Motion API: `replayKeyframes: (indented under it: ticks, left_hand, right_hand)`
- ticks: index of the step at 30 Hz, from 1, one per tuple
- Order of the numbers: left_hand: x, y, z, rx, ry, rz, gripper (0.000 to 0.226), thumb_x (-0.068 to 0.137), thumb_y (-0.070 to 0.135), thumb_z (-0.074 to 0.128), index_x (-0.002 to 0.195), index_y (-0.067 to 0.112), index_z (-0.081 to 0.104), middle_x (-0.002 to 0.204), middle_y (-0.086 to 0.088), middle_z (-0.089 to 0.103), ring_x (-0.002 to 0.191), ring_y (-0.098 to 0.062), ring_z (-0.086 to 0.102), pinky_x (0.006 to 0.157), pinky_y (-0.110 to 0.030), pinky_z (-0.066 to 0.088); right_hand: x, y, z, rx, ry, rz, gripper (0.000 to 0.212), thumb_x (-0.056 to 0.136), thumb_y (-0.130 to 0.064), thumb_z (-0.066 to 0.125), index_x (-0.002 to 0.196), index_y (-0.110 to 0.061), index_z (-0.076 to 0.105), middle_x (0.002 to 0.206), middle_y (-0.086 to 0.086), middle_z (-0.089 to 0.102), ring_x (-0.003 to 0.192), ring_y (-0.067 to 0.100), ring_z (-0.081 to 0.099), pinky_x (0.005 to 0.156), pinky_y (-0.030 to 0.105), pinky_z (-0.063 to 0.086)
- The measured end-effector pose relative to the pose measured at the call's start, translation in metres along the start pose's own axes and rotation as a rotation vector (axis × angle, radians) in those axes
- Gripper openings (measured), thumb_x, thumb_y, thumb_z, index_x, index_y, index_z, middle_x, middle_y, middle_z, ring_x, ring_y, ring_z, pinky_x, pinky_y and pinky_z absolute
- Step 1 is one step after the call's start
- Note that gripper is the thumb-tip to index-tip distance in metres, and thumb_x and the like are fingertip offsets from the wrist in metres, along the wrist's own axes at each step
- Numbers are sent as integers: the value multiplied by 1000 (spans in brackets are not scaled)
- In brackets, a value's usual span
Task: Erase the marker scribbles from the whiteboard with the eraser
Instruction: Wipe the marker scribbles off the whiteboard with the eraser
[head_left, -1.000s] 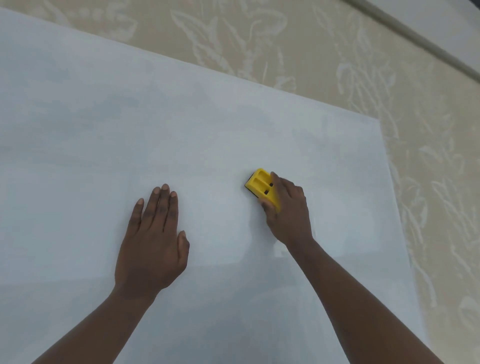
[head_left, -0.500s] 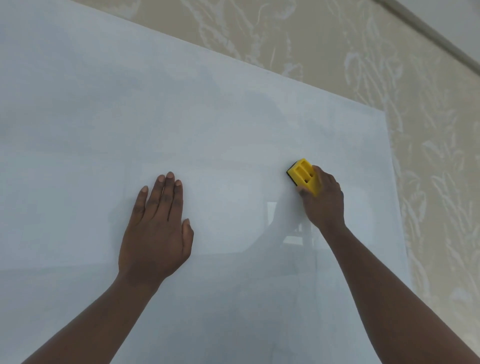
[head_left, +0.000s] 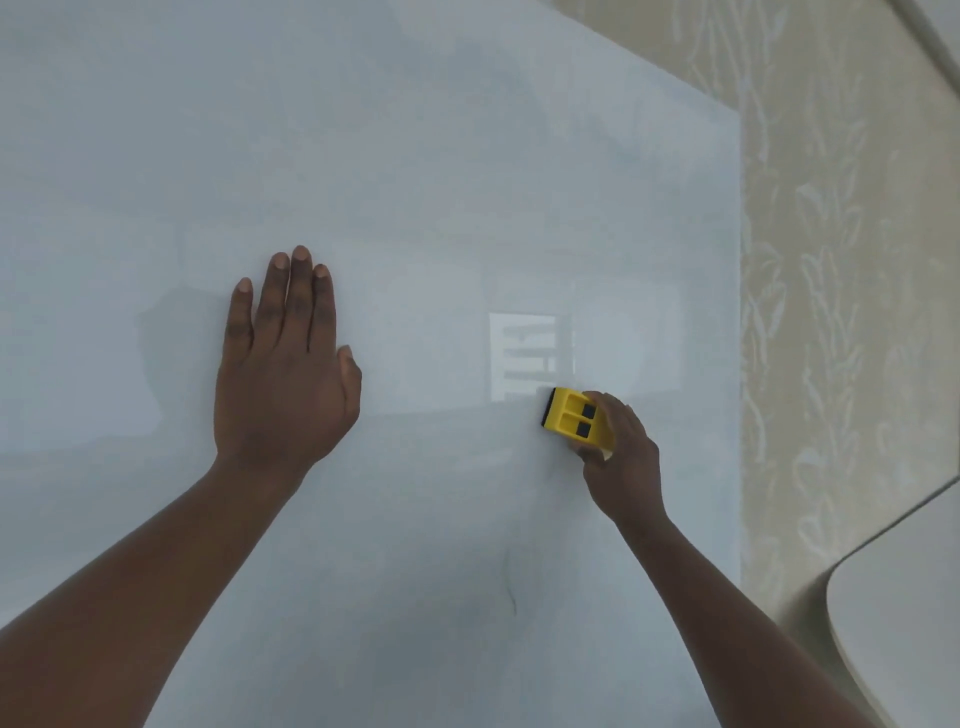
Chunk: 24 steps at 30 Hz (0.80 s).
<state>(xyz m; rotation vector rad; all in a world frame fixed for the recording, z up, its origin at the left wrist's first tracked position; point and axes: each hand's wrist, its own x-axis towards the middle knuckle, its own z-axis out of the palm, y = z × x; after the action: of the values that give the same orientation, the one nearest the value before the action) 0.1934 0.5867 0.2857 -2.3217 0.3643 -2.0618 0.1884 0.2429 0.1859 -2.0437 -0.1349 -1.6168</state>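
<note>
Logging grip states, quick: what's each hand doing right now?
Left hand: open, flat on the whiteboard, holding nothing.
Right hand: closed on the yellow eraser, pressing it to the board.

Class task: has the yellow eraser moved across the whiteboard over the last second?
Yes. The eraser, held in the right hand, has moved rightward, closer to the right edge of the whiteboard.

Eraser on whiteboard, right of flat left hand.
</note>
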Motion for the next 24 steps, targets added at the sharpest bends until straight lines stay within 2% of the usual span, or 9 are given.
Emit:
replayKeyframes:
  ticks: [2, 6, 9, 13, 15, 17, 19, 22, 24]
  left_hand:
    - [-2, 1, 0, -8, 8, 0, 66, 101, 27, 27, 157, -4, 15, 167, -24, 16, 157, -35, 12, 129, -52, 7]
    - [-5, 1, 0, 0, 7, 5, 66, 101, 28, 25, 158, -4, 14, 167, -23, 15, 158, -34, 10, 129, -52, 7]
    - [-5, 2, 0, -4, 7, 6, 66, 101, 28, 25, 158, -4, 14, 167, -23, 15, 158, -35, 10, 129, -53, 7]
    - [-7, 2, 2, 20, 11, 9, 66, 101, 28, 25, 158, -4, 13, 168, -23, 13, 158, -35, 9, 129, -53, 7]
    - [-7, 3, 3, 24, 17, 10, 66, 101, 28, 24, 158, -4, 13, 168, -23, 14, 157, -35, 10, 128, -53, 8]
    - [-7, 2, 5, 30, 21, 10, 66, 101, 28, 23, 158, -3, 12, 168, -22, 14, 157, -35, 10, 128, -53, 8]
    - [-8, 3, 6, 34, 20, 11, 66, 101, 29, 22, 158, -3, 12, 168, -22, 13, 158, -35, 9, 128, -53, 8]
    - [-8, 3, 6, 38, 22, 11, 66, 101, 28, 23, 158, -4, 12, 168, -23, 14, 157, -35, 10, 129, -53, 7]
    - [-9, 3, 6, 37, 15, 11, 66, 101, 28, 23, 158, -4, 12, 168, -23, 13, 157, -35, 9, 129, -53, 7]
  right_hand:
    - [-22, 2, 4, 18, -22, 44, 68, 74, -2, 78, 132, -27, 51, 129, -11, 57, 120, 20, 54, 87, 22, 40]
    - [-41, 4, 8, 29, -34, 90, 71, 74, -3, 79, 134, -29, 51, 127, -21, 51, 124, 15, 51, 93, 17, 37]
    - [-27, 1, 7, 7, -45, 88, 71, 77, -4, 77, 137, -29, 50, 129, -15, 51, 125, 15, 48, 93, 18, 36]
    - [10, -12, 6, -15, -22, -7, 69, 79, -1, 73, 139, -25, 49, 134, -4, 50, 127, 17, 47, 96, 21, 38]
    - [32, -20, 5, -16, 9, -44, 70, 79, 2, 72, 139, -25, 50, 133, -1, 48, 123, 12, 47, 93, 9, 36]
    - [55, -28, 5, -9, 42, -65, 69, 78, 3, 71, 139, -24, 51, 130, 2, 45, 113, 0, 44, 83, -3, 32]
    - [77, -35, 5, 8, 66, -62, 67, 79, 1, 70, 139, -23, 52, 128, 3, 46, 106, -4, 42, 80, -7, 29]
    - [98, -41, 4, 20, 93, -58, 65, 80, -2, 70, 139, -23, 52, 126, 2, 49, 103, -2, 44, 81, -5, 30]
    - [99, -40, 4, 28, 90, -54, 65, 81, -6, 70, 140, -24, 51, 126, 0, 49, 103, -2, 45, 84, 3, 33]
